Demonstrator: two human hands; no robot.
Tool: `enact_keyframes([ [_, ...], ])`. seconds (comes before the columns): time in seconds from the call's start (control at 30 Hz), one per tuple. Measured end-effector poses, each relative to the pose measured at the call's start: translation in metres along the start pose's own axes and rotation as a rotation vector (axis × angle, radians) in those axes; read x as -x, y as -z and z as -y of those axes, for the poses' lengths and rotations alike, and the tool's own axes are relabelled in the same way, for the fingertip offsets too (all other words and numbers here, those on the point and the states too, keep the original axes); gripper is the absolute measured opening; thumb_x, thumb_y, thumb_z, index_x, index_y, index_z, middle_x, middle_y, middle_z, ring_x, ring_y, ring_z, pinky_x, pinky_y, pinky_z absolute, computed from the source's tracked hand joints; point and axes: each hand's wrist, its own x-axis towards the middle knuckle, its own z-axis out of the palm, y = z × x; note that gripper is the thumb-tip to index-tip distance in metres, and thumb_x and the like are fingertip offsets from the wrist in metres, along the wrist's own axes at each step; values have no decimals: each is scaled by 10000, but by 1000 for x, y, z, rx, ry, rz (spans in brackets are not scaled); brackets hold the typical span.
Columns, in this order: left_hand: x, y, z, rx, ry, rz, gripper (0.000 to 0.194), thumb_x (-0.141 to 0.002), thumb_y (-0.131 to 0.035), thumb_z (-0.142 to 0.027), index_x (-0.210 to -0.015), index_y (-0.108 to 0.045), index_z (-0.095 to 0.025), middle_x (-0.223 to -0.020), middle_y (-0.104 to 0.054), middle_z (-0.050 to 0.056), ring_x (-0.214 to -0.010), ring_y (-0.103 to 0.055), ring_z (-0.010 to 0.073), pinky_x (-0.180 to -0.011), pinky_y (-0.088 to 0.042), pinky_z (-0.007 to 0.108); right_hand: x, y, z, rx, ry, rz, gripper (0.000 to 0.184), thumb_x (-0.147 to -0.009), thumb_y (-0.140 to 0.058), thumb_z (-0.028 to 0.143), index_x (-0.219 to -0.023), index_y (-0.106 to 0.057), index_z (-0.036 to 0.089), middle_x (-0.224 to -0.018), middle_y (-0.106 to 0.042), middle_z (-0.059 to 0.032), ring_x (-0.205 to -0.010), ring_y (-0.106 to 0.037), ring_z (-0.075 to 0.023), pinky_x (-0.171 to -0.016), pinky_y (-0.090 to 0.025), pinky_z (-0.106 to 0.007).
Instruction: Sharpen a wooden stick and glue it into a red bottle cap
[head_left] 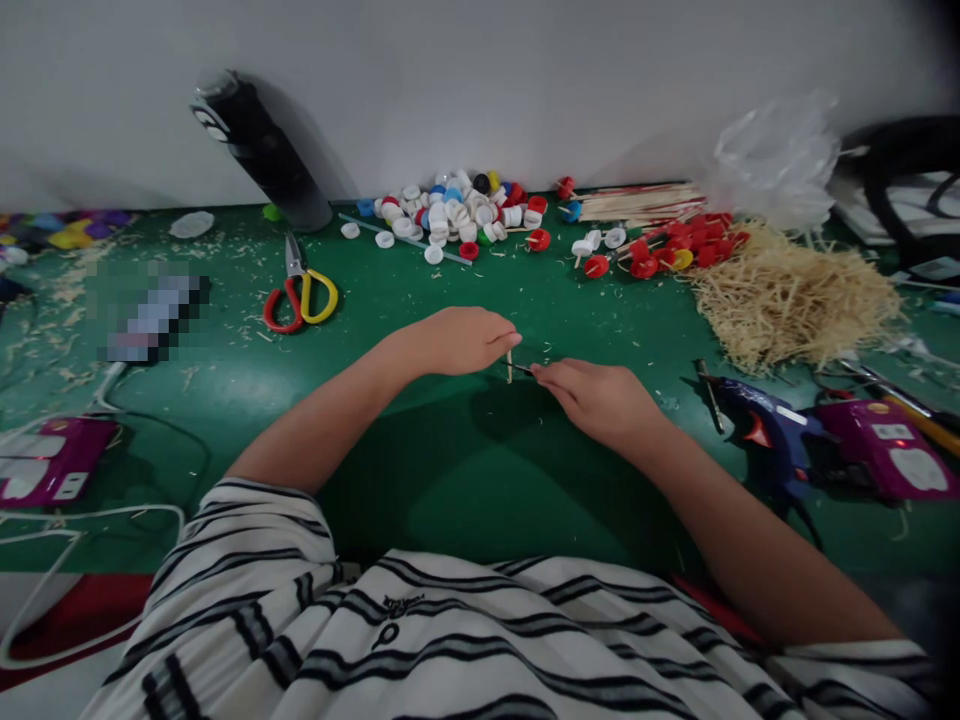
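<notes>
Over the middle of the green table (420, 440), my left hand (457, 340) pinches a short thin wooden stick (509, 366) that hangs upright from its fingertips. My right hand (600, 398) is closed around a small dark tool (523, 370) whose tip touches the stick. The two hands nearly meet. Most of the tool is hidden inside the fist, so I cannot make out what it is.
Red-and-yellow scissors (300, 295) lie at the back left beside a black bottle (262, 150). A heap of bottle caps (450, 215), wooden sticks (637, 203), red caps on sticks (675, 250) and wood shavings (795, 295) line the back. A blue glue gun (765, 430) lies right, power strips (52, 470) left.
</notes>
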Motion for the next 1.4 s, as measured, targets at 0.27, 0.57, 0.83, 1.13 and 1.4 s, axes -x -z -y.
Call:
enact_keyframes([
  [0.27,-2,-4,6,13,-22,-31,441,-1094,-304,-460,-769,-480,-219,-824,-682,92,-766,-600,226,-681,-361,360,-2,0,-2,-127,12,33,306,-1096,-458,261,-1139,-761,242,-1280,-823,-62,-1130,-779,-239,-803,-547,-308],
  [0.57,-1,-3,5,28,-9,-13,427,-1096,-318,-452,-772,-463,-215,-812,-650,81,-730,-557,209,-683,-346,354,-1,5,0,-82,-32,159,311,-1080,-469,239,-1179,-762,259,-1231,-834,-43,-1081,-776,-235,-751,-493,-289],
  [0.83,-1,-4,6,39,-14,-16,434,-1094,-308,-469,-764,-441,-219,-796,-626,75,-710,-531,206,-669,-326,353,1,11,3,-109,-72,213,329,-1088,-452,276,-1178,-768,249,-1270,-823,-56,-1078,-770,-265,-772,-495,-324],
  [1.13,1,-2,2,13,11,-12,427,-1095,-315,-448,-751,-426,-220,-763,-610,70,-685,-517,201,-657,-318,353,14,22,1,-7,-62,181,354,-1072,-437,267,-1145,-784,262,-1097,-845,-52,-927,-760,-230,-693,-454,-294],
  [1.4,1,-2,-1,-18,-4,-26,428,-1099,-325,-431,-766,-479,-212,-765,-635,69,-691,-535,197,-659,-322,345,14,10,10,142,-62,145,388,-1120,-409,310,-1307,-748,286,-1184,-825,-60,-991,-762,-240,-625,-388,-305],
])
